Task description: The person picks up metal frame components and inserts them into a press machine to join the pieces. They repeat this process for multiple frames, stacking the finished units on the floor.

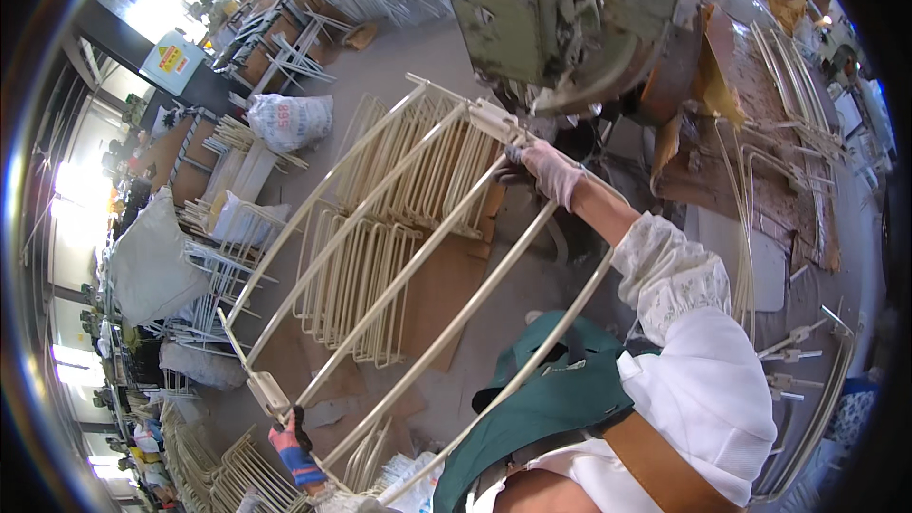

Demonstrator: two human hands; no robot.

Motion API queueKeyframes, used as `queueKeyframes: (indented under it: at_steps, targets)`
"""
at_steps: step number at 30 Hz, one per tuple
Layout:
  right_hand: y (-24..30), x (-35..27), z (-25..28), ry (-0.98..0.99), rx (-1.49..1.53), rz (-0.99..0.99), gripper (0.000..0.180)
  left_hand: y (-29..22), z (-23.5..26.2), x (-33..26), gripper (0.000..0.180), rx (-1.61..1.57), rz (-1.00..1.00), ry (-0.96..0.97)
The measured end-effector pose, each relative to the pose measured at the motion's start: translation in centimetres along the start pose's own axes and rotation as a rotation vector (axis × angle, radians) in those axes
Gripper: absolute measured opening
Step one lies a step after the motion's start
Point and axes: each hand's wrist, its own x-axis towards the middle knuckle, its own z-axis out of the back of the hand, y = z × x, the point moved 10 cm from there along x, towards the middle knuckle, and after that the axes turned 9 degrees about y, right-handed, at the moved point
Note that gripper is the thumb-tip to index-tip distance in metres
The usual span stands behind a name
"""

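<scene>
Both my hands grip a large cream metal tube rack (503,268), with several long parallel bars, tilted across the space in front of me. My left hand (296,451), in a blue and pink glove with dark fingertips, closes on its near left end, beside a flat cream bracket (269,391). At the far right end my right hand (551,173), in a pale pink glove with dark fingertips, is closed round the rail by a second bracket (496,121). Some of the fingers are hidden behind the rails.
A green, worn machine (508,38) stands close beyond my right hand. Beneath the rack, bent cream tube frames (353,280) lie stacked on brown cardboard (439,328). A white sack (291,122) and more tube parts line the left. A worn table (774,180) holds rods at right.
</scene>
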Motion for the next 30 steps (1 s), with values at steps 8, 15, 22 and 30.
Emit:
queueKeyframes:
  at_steps: [8,15,22,30]
  targets:
    - [10.1,-11.0,3.1,-0.456,-1.14,0.63,0.015,1.4,-0.1,3.1,0.042,0.119,-0.021,-0.185]
    - [4.1,-8.3,7.5,-0.326,-1.055,0.105,0.018,-0.8,-1.7,2.4,0.031,-0.22,0.062,-0.158]
    - [4.1,-8.4,7.1,-0.275,-0.893,-0.012,0.02,0.7,-1.4,3.3,0.032,-0.133,0.081,-0.144]
    - [4.4,-8.9,6.7,-0.118,-0.682,-0.069,0.021,3.6,-2.1,5.9,0.045,-0.132,0.019,-0.126]
